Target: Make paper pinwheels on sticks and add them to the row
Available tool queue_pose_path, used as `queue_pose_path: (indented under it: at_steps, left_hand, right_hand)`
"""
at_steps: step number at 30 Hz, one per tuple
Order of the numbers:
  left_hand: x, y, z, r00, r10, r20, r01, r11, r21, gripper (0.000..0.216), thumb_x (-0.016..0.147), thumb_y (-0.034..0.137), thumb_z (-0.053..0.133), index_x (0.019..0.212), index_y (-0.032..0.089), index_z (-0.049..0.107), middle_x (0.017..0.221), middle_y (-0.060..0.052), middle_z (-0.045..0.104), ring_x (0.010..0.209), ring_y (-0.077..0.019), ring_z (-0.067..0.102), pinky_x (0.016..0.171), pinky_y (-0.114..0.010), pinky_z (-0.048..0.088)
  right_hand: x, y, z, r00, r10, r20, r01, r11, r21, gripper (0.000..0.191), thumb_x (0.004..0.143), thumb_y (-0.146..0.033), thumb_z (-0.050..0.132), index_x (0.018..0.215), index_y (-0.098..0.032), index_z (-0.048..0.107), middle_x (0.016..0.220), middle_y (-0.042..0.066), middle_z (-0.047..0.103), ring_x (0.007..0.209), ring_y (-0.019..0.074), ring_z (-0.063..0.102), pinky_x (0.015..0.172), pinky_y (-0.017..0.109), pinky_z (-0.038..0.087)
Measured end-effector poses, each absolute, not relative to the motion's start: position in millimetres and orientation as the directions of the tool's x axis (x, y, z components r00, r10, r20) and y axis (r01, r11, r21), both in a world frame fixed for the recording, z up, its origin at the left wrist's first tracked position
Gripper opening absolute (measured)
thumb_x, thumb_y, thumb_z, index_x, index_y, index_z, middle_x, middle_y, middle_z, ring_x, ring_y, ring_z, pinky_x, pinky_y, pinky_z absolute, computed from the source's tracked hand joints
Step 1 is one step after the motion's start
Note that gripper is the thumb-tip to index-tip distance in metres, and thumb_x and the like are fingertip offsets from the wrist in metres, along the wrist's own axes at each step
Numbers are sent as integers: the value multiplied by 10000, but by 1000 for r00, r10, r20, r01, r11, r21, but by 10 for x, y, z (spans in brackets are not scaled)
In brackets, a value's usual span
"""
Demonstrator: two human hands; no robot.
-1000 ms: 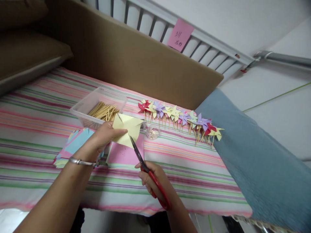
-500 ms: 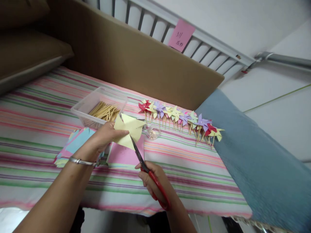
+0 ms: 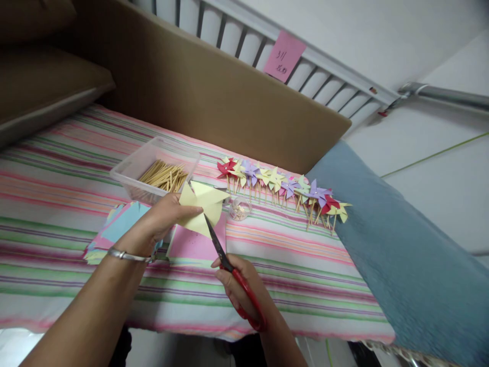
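My left hand (image 3: pixel 165 214) pinches a pale yellow square of paper (image 3: pixel 208 199) with slits cut in from its corners; the thumb lies on top. In my right hand (image 3: pixel 242 285) is a pair of scissors (image 3: pixel 244 290) with red handles, its dark blades at the paper's lower edge and their tips close to my left thumb. The blades look nearly closed. Beneath the yellow sheet is a pink stack of paper (image 3: pixel 196 245). A small clear round dish (image 3: pixel 240 209) with tiny pale pieces stands just right of the paper.
Behind my left hand stands a clear plastic box (image 3: pixel 132 176) of wooden sticks (image 3: pixel 164 176). Coloured paper sheets (image 3: pixel 124 221) lie left of my wrist. Several paper pinwheels (image 3: pixel 277 179) on sticks line the striped cloth (image 3: pixel 305 285) at the back, before a brown board (image 3: pixel 214 92).
The scissor handles have spread slightly and shifted a little left and down. The yellow paper stays in my left hand, nearly still.
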State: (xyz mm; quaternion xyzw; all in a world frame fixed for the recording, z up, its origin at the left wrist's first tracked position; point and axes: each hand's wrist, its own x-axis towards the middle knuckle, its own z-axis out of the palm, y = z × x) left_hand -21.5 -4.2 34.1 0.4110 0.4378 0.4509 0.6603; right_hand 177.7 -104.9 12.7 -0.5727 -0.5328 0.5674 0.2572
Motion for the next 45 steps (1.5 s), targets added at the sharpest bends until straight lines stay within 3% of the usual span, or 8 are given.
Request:
queue_pose_path:
  at_steps: [8, 15, 20, 24, 28, 36, 40, 45]
  left_hand:
    - [-238, -23, 303, 183, 959, -214, -230, 254, 939, 305, 521, 249, 780, 798, 131, 732, 822, -109, 744, 678, -242, 667, 624, -314, 507]
    - [-295, 5, 320, 53, 974, -220, -305, 226, 925, 341, 509, 200, 787, 841, 158, 723, 838, -81, 748, 698, -223, 680, 617, -286, 526]
    - [-284, -2, 326, 26, 977, -214, -335, 210, 919, 364, 484, 207, 797, 836, 152, 724, 857, -89, 746, 694, -225, 678, 618, -294, 529]
    - [-142, -64, 249, 244, 948, -204, -252, 265, 931, 295, 531, 241, 766, 808, 144, 740, 853, -127, 740, 707, -260, 671, 633, -344, 523]
    - [49, -151, 175, 451, 858, -247, -23, 288, 957, 158, 572, 218, 707, 714, 159, 744, 713, -80, 727, 586, -220, 634, 547, -295, 471]
    - [228, -230, -8, 667, 704, -245, 123, 220, 968, 187, 616, 229, 648, 768, 177, 743, 704, -56, 720, 577, -213, 617, 534, -271, 427]
    - [238, -231, -26, 660, 709, -249, 103, 243, 964, 193, 627, 235, 657, 790, 172, 738, 724, -60, 721, 600, -214, 622, 553, -273, 431]
    - [228, -188, 64, 568, 779, -266, 1, 322, 947, 194, 613, 276, 726, 755, 144, 728, 687, -67, 707, 573, -183, 610, 535, -255, 431]
  right_hand:
    - [1795, -1015, 86, -189, 912, -365, 437, -255, -863, 208, 773, -343, 582, 902, -181, 602, 553, -66, 416, 419, 55, 371, 376, 169, 302]
    - [2103, -1008, 51, -322, 870, -373, 598, -118, -792, 267, 797, -229, 519, 1055, -212, 584, 612, -44, 542, 441, 80, 489, 444, 199, 386]
    - [2349, -966, 41, -250, 935, -250, 367, -148, -919, 373, 806, -191, 506, 1174, -226, 463, 804, 17, 644, 559, 112, 551, 550, 263, 459]
    - [2370, -889, 6, -114, 993, -43, 140, -27, -990, 394, 822, -291, 575, 1181, -244, 420, 976, 65, 634, 766, 170, 617, 684, 338, 500]
    - [2300, -871, 22, -40, 999, 8, 38, 10, -999, 399, 828, -388, 582, 1163, -240, 424, 984, 67, 630, 926, 224, 634, 832, 416, 490]
    - [2188, -869, -54, -54, 994, -94, 151, -85, -985, 433, 703, -240, 638, 1106, -225, 483, 929, 30, 601, 672, 141, 576, 552, 260, 466]
    - [2123, -850, -52, -8, 995, -97, 214, -93, -972, 353, 698, -217, 596, 1040, -208, 507, 764, -13, 576, 552, 111, 520, 495, 241, 439]
    - [2051, -831, -20, 80, 996, -33, 71, -39, -997, 335, 717, -255, 588, 1034, -198, 498, 694, -29, 548, 498, 112, 511, 460, 243, 430]
